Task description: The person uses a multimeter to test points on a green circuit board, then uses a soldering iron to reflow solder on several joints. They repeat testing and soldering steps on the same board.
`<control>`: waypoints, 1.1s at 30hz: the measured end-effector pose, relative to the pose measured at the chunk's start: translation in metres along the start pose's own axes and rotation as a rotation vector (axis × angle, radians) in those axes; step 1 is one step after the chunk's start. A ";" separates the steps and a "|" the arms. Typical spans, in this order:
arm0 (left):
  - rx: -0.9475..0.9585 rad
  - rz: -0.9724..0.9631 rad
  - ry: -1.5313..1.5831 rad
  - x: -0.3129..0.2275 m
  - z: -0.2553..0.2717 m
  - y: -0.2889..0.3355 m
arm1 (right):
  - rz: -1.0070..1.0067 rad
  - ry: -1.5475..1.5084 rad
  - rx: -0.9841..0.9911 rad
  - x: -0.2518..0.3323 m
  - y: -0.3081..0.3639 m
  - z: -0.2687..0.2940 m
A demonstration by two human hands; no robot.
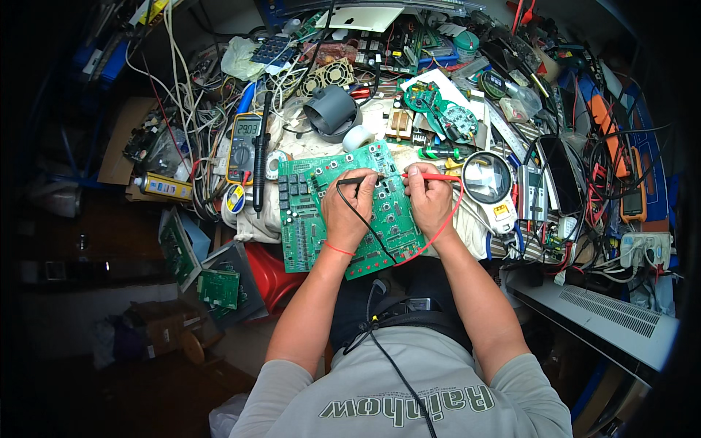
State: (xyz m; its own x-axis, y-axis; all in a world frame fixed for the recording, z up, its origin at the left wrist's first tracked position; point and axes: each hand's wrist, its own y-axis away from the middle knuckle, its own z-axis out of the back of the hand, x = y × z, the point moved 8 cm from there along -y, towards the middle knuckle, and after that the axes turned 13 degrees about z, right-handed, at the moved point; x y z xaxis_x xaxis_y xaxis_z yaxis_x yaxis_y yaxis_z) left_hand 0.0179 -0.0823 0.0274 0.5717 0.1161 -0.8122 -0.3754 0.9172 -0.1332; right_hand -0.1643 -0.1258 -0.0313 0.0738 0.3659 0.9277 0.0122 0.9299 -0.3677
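A large green circuit board (pixel 298 241), with black relays and several push buttons, lies in front of me on the cloth. My left hand (pixel 347 213) rests over its middle, fingers closed around a black test probe (pixel 350 180). On the board's right side, my right hand (pixel 431 202) pinches a red test probe (pixel 445 177). Both probe tips point toward each other at the upper part of the board; whether they touch its contacts is too small to tell. Black and red leads loop down across the board. A yellow multimeter (pixel 242 153) with a lit display lies to the left.
A magnifying glass (pixel 488 179) lies right of my right hand. Beyond the board are a grey cylindrical housing (pixel 330 109), a tape roll (pixel 358 137) and round green boards (pixel 458 123). Tangled cables (pixel 190 117) crowd the left; a red stool (pixel 270 277) stands below the edge.
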 end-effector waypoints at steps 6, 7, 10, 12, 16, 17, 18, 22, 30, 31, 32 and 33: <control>-0.009 -0.008 0.001 0.001 0.000 -0.001 | 0.010 0.017 0.003 -0.001 0.000 0.000; -0.010 -0.006 0.003 0.001 0.000 -0.001 | -0.001 0.007 0.001 -0.001 0.000 0.000; -0.006 0.008 -0.007 0.001 0.000 0.000 | -0.006 -0.013 -0.001 -0.002 0.001 0.000; -0.002 0.008 -0.010 0.001 0.000 0.000 | 0.005 -0.007 -0.001 -0.001 0.000 -0.001; -0.008 -0.001 -0.022 -0.001 0.000 -0.001 | 0.000 -0.004 0.001 -0.001 0.000 -0.001; -0.009 -0.005 -0.017 -0.001 0.001 0.000 | 0.006 -0.001 0.001 -0.001 0.000 0.000; -0.008 0.000 -0.018 -0.001 0.001 0.000 | 0.012 0.003 0.002 0.000 0.000 0.000; -0.007 0.014 0.003 0.003 0.001 0.000 | 0.016 0.013 -0.008 0.000 0.001 0.000; 0.008 0.059 0.071 0.012 0.003 0.001 | 0.035 -0.071 0.008 0.002 0.003 -0.004; 0.005 0.051 0.073 0.012 0.003 0.001 | 0.038 -0.063 0.018 0.003 0.003 -0.005; -0.008 0.036 0.072 0.012 0.003 0.001 | 0.055 -0.064 0.023 0.005 0.003 -0.005; -0.021 0.024 0.071 0.012 0.004 0.001 | 0.060 -0.064 0.028 0.005 0.003 -0.005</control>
State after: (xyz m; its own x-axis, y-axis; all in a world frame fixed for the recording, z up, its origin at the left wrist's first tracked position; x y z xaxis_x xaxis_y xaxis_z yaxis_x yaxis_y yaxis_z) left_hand 0.0270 -0.0788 0.0197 0.5091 0.1098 -0.8537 -0.4040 0.9063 -0.1244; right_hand -0.1591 -0.1216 -0.0275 0.0102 0.4217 0.9067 -0.0180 0.9066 -0.4215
